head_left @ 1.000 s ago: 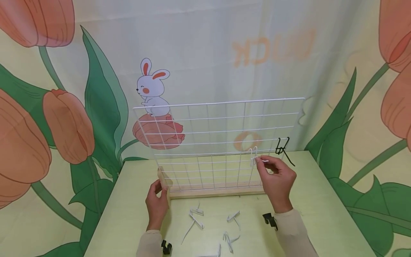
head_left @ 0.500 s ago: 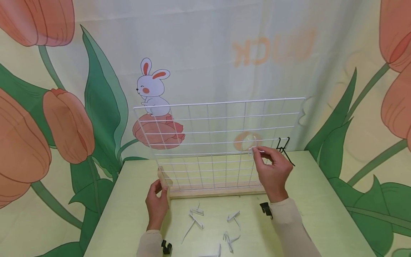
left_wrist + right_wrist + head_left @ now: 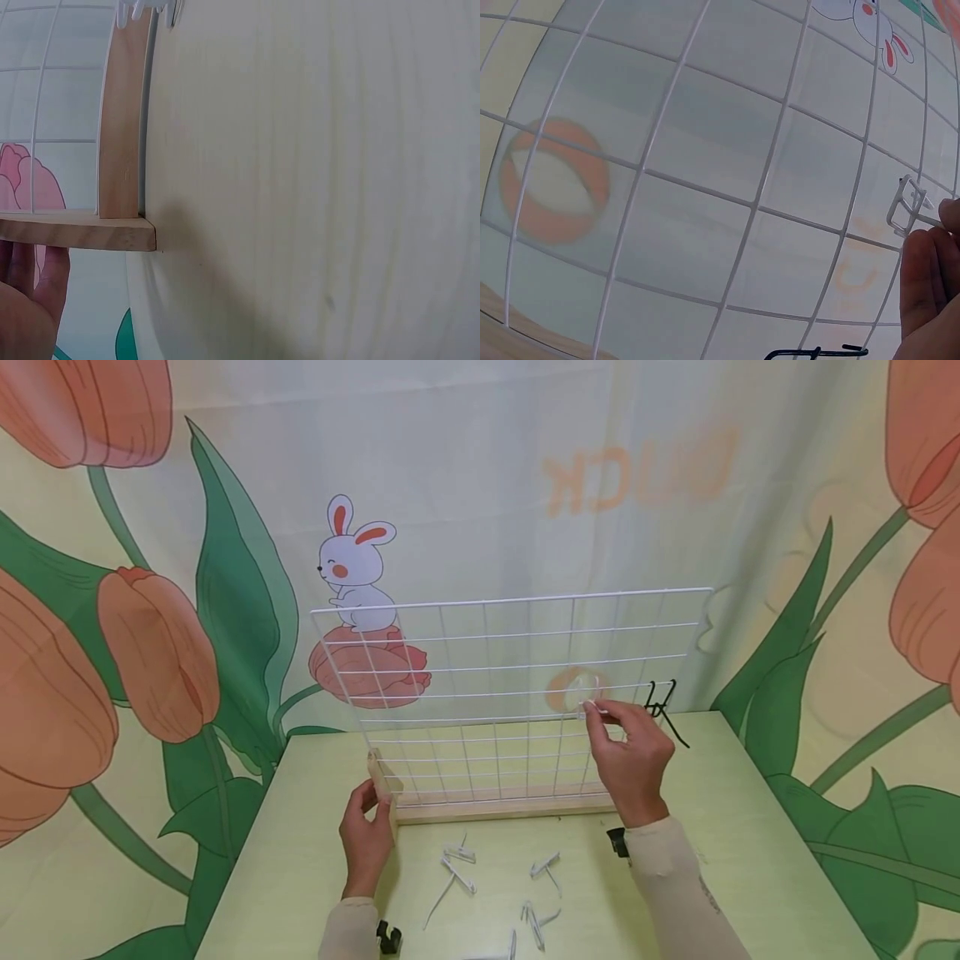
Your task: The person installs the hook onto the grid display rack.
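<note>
A white wire grid panel stands upright in a wooden base. My right hand pinches a white wire hook at the panel's right part; in the right wrist view its frame lies against the grid wires, though whether it is seated on them I cannot tell. Beside that hand a black hook hangs on the grid. My left hand rests its fingertips against the outer face of the wooden end piece at the stand's left end, without visibly wrapping round it.
Several loose white hooks lie on the pale yellow table in front of the stand, between the forearms. One is cut off by the bottom edge. A printed curtain with tulips and a rabbit hangs behind.
My right hand has moved up and slightly left along the panel with the white hook, most of it in the first half second. My left hand and the stand stay in place.
</note>
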### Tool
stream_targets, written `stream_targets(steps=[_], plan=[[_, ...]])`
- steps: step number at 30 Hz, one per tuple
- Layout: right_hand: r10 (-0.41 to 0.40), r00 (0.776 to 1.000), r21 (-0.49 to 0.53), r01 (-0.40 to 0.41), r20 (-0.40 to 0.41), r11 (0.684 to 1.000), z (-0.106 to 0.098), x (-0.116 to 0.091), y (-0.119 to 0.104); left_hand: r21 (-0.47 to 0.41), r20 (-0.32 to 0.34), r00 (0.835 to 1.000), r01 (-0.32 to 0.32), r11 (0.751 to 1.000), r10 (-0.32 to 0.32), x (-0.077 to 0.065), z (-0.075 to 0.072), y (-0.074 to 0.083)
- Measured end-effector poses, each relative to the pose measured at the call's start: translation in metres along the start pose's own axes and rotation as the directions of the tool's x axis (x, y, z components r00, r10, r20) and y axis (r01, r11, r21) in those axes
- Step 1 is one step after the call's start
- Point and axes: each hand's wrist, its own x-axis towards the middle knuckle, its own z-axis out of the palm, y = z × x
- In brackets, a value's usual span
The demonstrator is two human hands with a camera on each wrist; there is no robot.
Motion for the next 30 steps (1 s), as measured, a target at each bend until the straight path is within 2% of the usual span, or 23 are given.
stream_targets(steps=[16, 24, 30], plan=[[-0.041, 0.999, -0.029, 0.042, 0.013, 0.999, 0.001, -0.011, 0.003, 0.022, -0.01, 1.0, -0.011, 1.0, 0.011, 0.001, 0.0, -0.004], [-0.032, 0.999, -0.008, 0.032, 0.01, 0.999, 0.001, -0.016, 0.003, 0.02, -0.009, 1.0, -0.009, 1.0, 0.01, 0.0, 0.0, -0.002], [-0.006, 1.0, -0.031, 0.007, 0.03, 0.999, -0.003, -0.022, 0.002, 0.018, -0.014, 1.0, 0.0, 1.0, 0.001, 0.0, 0.001, -0.001]])
